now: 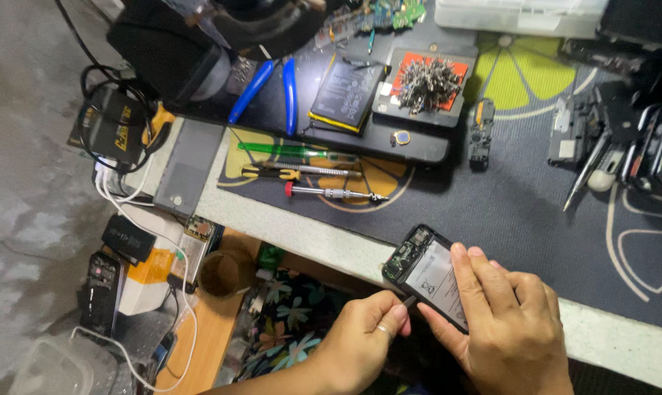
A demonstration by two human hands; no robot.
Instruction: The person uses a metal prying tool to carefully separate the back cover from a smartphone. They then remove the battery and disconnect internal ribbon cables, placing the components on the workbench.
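An opened black phone (421, 267) with its back cover off shows a white-labelled battery and a circuit board at its far end. My right hand (508, 333) grips it from the right, fingers lying across the battery. My left hand (361, 338) is pinched on a small dark tool whose tip touches the phone's lower left edge. The phone sits over the near edge of the dark work mat (536, 212).
Screwdrivers (331, 193) and green tweezers (287, 150) lie on the mat. Blue-handled pliers (272, 88), a loose battery (348, 93) and a red tray of screws (427, 84) sit on a black board. More tools and phone parts (609, 146) are at right. Chargers and cables (126, 241) lie at left.
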